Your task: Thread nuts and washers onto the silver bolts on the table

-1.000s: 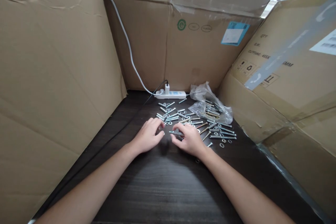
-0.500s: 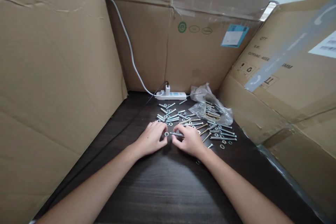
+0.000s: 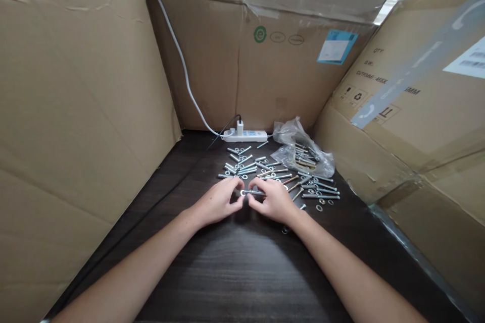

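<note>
My right hand [image 3: 273,203] grips a silver bolt [image 3: 254,192] that lies level, its tip pointing left. My left hand [image 3: 220,202] pinches a small washer [image 3: 242,193] right at that tip. Both hands rest low over the dark wooden table [image 3: 242,267]. Just beyond them lies a spread of several loose bolts and washers [image 3: 265,169]. A few more bolts [image 3: 320,194] lie to the right of my right hand.
A clear plastic bag [image 3: 301,154] with more bolts sits at the back right. A white power strip [image 3: 244,135] with a plug and cable lies against the back cardboard box [image 3: 265,60]. Cardboard boxes wall in the left [image 3: 76,111] and right [image 3: 417,111] sides.
My left hand has moved right with the washer, from apart to meeting the tip of the bolt. My right hand has kept its hold on the bolt.
</note>
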`<state>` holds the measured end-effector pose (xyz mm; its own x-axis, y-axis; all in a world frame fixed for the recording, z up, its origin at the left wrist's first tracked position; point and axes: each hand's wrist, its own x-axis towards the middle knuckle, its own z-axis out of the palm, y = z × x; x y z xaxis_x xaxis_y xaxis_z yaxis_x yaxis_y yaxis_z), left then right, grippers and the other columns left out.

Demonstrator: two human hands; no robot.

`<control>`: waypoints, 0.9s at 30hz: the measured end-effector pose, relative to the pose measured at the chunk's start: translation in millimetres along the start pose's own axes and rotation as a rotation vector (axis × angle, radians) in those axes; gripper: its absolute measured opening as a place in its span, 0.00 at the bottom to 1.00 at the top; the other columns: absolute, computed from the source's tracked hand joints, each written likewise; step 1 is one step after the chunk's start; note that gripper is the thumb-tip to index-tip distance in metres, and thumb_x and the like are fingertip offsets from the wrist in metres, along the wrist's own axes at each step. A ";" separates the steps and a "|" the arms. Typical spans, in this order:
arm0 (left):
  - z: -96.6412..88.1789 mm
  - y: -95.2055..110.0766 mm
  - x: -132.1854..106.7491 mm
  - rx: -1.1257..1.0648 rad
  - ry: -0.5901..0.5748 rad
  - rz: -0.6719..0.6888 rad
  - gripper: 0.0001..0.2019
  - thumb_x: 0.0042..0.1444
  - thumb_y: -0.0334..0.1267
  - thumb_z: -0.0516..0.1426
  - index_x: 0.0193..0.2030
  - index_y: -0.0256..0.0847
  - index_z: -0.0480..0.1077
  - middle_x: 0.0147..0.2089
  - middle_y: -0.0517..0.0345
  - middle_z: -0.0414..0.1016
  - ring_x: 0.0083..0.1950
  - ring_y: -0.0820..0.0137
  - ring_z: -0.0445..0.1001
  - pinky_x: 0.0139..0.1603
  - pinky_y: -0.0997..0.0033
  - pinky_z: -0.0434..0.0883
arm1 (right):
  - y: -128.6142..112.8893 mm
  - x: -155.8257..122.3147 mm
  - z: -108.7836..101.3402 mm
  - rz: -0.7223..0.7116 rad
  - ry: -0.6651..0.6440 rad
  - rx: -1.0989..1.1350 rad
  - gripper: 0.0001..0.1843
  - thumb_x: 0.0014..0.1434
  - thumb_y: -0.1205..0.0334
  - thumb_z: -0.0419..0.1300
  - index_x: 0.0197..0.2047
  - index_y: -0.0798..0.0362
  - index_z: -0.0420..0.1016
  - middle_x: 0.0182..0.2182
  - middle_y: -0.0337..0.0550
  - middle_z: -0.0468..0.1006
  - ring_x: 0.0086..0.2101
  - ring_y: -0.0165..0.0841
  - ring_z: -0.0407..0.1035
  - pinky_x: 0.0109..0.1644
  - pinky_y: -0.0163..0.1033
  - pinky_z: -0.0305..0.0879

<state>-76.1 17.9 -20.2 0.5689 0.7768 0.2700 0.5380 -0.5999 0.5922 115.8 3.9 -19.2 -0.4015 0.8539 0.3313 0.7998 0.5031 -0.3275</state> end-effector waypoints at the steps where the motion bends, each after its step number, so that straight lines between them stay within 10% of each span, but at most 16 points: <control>1: -0.3 0.2 0.0 -0.008 0.003 0.002 0.07 0.54 0.35 0.53 0.40 0.41 0.65 0.38 0.57 0.71 0.38 0.69 0.69 0.40 0.70 0.67 | 0.0 -0.2 -0.2 -0.002 -0.003 0.000 0.08 0.53 0.56 0.57 0.36 0.49 0.71 0.23 0.37 0.73 0.27 0.32 0.66 0.33 0.33 0.55; 27: -1.5 9.8 0.1 -0.049 -0.002 0.027 0.06 0.56 0.32 0.50 0.40 0.40 0.65 0.34 0.59 0.68 0.34 0.71 0.66 0.36 0.73 0.66 | -4.3 -1.3 8.0 0.062 -0.006 0.121 0.09 0.57 0.58 0.54 0.40 0.49 0.70 0.29 0.39 0.77 0.30 0.33 0.71 0.36 0.34 0.61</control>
<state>-71.8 12.3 -13.2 0.5844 0.7598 0.2849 0.4909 -0.6106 0.6215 109.3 1.7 -25.3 -0.3560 0.8845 0.3017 0.7634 0.4614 -0.4521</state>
